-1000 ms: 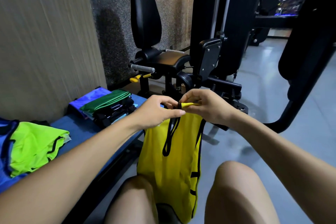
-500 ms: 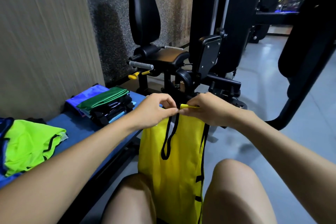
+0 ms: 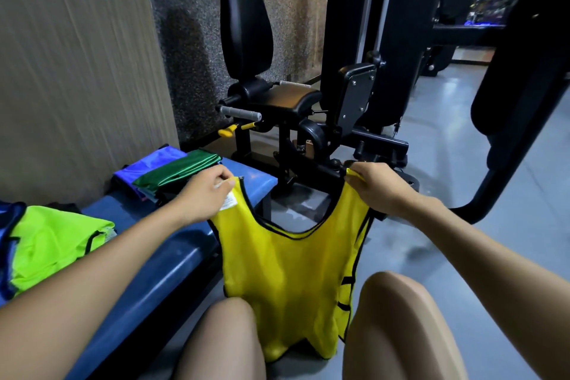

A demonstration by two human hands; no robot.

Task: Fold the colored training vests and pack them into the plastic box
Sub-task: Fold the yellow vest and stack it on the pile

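The left hand [image 3: 205, 196] and right hand [image 3: 381, 188] each pinch a shoulder strap of the black-trimmed yellow mesh training vest [image 3: 290, 274], which hangs below the fingers, spread wide between the knees.

The yellow vest's [image 3: 287, 281] lower hem hangs hidden between the person's knees. A blue vest [image 3: 6, 253] on the worktop [image 3: 172, 256] is cut off by the left edge. The folded stack's [image 3: 172, 176] lower garments are too dark to identify.
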